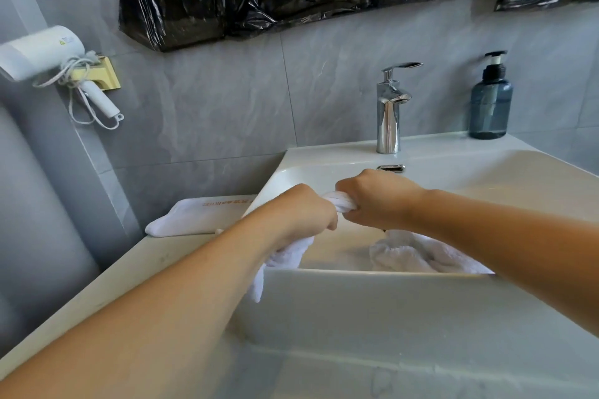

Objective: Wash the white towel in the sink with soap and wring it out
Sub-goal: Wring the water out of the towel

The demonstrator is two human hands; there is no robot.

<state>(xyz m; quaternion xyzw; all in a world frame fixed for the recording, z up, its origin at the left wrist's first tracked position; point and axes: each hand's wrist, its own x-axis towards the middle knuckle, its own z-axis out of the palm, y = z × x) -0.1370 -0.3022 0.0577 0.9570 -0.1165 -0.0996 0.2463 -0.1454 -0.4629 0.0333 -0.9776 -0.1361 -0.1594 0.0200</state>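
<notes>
Head view, left grip (301, 209) and right grip (372, 201) clenching twisted white towel (340, 201) between them, over sink (356, 301)

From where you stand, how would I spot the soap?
Find the white sink below the grey tiled wall. On its back ledge, right of the chrome tap, stands the soap: the only bottle there, smoky blue with a black pump.
</notes>
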